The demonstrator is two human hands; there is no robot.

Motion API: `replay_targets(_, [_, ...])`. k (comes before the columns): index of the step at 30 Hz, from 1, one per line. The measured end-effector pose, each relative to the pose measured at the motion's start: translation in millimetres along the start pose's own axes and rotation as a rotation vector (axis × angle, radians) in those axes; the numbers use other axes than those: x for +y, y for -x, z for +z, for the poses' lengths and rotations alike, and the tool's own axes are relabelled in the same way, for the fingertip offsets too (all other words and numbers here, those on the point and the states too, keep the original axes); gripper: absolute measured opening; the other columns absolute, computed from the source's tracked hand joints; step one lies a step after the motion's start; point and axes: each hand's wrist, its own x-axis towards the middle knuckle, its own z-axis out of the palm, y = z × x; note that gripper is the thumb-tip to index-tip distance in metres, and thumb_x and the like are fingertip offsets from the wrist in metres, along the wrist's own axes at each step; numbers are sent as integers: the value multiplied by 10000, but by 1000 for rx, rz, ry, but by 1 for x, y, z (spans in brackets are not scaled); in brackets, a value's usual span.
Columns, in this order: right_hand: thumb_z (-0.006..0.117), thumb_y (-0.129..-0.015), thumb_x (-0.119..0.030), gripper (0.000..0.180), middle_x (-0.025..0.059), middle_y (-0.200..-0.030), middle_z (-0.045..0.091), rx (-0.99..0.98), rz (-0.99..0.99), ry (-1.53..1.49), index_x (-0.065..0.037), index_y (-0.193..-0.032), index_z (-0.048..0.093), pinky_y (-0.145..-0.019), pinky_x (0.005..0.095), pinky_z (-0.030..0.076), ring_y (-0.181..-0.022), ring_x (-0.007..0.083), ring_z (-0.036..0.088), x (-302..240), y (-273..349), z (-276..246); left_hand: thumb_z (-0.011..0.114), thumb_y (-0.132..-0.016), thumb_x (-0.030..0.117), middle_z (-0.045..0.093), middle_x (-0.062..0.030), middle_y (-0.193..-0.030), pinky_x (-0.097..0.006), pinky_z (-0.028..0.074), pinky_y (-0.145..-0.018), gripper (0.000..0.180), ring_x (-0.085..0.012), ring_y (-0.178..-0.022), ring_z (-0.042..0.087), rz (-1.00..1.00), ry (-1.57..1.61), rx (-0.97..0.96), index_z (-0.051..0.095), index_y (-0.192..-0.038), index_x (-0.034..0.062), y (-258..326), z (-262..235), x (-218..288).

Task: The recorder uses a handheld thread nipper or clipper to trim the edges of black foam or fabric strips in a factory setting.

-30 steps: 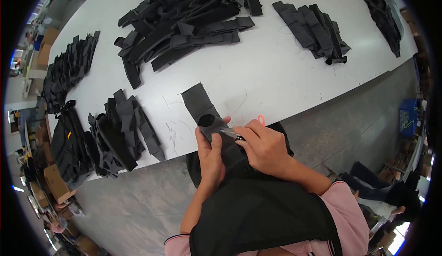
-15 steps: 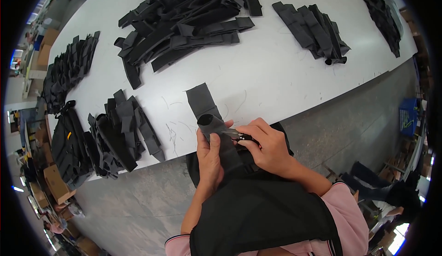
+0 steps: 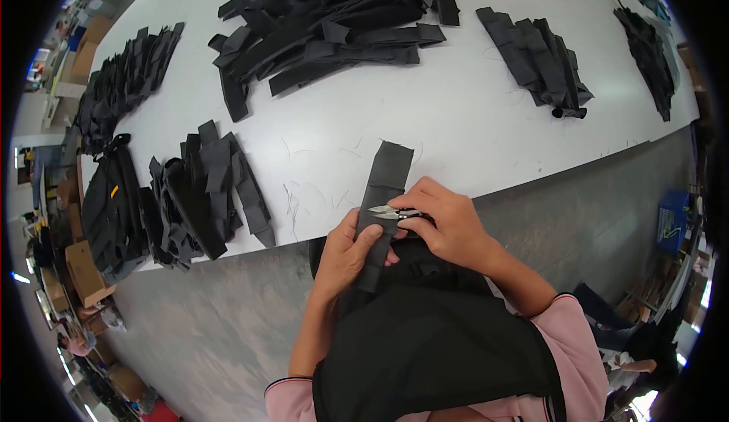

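A dark grey fabric strip (image 3: 390,165) lies lengthwise in my left hand (image 3: 347,253), its far end reaching over the white table. The thumb presses on its face and the fingers curl underneath. My right hand (image 3: 448,225) grips small black-handled thread snips (image 3: 396,213). Their two pointed metal blades are slightly apart and lie over the strip, just beyond my left thumb. Whether the blades touch a thread is too small to tell.
A large heap of dark strips (image 3: 342,31) covers the far middle of the white table (image 3: 456,137). Smaller bundles lie at left (image 3: 205,194) and right (image 3: 535,61), beside a black bag (image 3: 114,209). Loose threads dot the tabletop. A blue crate (image 3: 672,221) stands on the floor.
The strip, which had a curled-over loop, now lies flat and turned with its far end to the right. The snips' blades have opened a little. My view has shifted slightly.
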Motion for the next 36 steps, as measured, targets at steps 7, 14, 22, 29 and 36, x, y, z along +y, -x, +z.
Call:
replay_targets(7, [687, -713, -73, 224, 52, -816, 525, -53, -123, 139, -70, -934, 654, -573, 323, 448, -675, 211, 567, -6, 0, -9, 525, -936, 172, 664, -72, -864, -237, 506, -597, 265, -118, -641, 627, -34, -160, -9, 506, -1102, -33, 2, 0, 2])
replay_targets(14, [689, -708, -65, 228, 53, -804, 523, -108, -189, 103, -74, -934, 662, -564, 318, 441, -662, 214, 561, 2, -2, -11, 544, -927, 181, 672, -50, -842, -226, 493, -577, 263, -100, -625, 617, -31, -226, -67, 522, -1085, -28, 3, 2, 6])
replay_targets(22, [666, -732, -25, 219, 60, -780, 517, 75, -61, -31, -61, -948, 668, -546, 282, 446, -625, 183, 568, 4, 9, -6, 539, -927, 166, 676, -44, -838, -223, 489, -567, 240, -98, -612, 615, -48, -228, -39, 528, -1066, -30, 2, 2, 5])
replay_targets(29, [668, -728, -1, 235, 62, -768, 499, 86, -92, -31, -55, -956, 666, -555, 263, 430, -621, 171, 531, 5, 5, 0, 506, -942, 162, 659, -98, -923, -241, 504, -613, 245, -131, -678, 630, -19, -154, -17, 493, -1114, -12, -2, -3, 0])
replay_targets(36, [685, -726, -21, 246, 61, -745, 458, 24, 14, -1, -64, -967, 661, -555, 278, 406, -600, 187, 488, 10, 25, -1, 454, -960, 316, 580, -152, -1097, -380, 567, -733, 346, -195, -862, 609, 26, 383, 183, 410, -1192, 63, -24, -12, -3])
